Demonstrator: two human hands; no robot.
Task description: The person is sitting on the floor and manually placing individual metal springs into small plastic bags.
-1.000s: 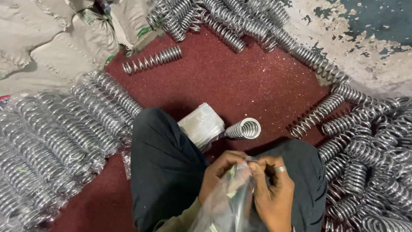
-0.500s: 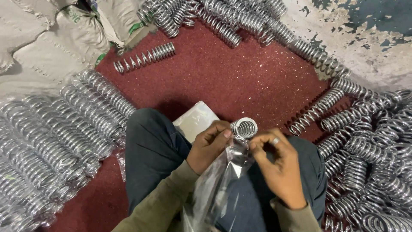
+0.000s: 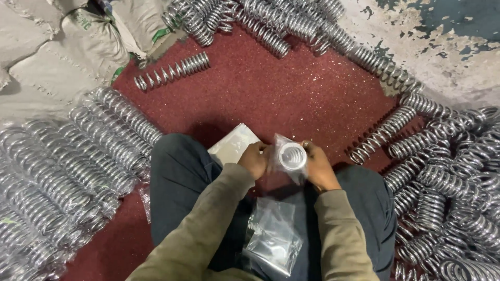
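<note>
Head view looks down on a red speckled floor (image 3: 291, 99) ringed with chromed coil springs: a bagged stack (image 3: 67, 171) laid in rows on the person's left, a loose heap (image 3: 448, 171) on the right, and more springs (image 3: 271, 21) along the far edge beside pale sacks (image 3: 57, 57). One spring (image 3: 173, 70) lies alone on the open floor. The person sits with dark trousers (image 3: 177, 177) drawn up, a white packet (image 3: 233, 144) just beyond the left knee.

Between the knees stands the spring in hand (image 3: 291, 156), seen end-on, with a clear plastic bag (image 3: 284, 158) gathered around its top. The left hand (image 3: 255, 160) is closed on the bag's edge at one side of the coil; the right hand (image 3: 319, 167) is closed on the film and coil at the other. A bundle of spare bags (image 3: 273, 242) lies in the lap below.

Sleeving goes well, I judge, if both hands keep the bag mouth stretched evenly over the coil's end, so the film does not catch on the wire tip, and the spring is kept upright while the bag slides along it.
</note>
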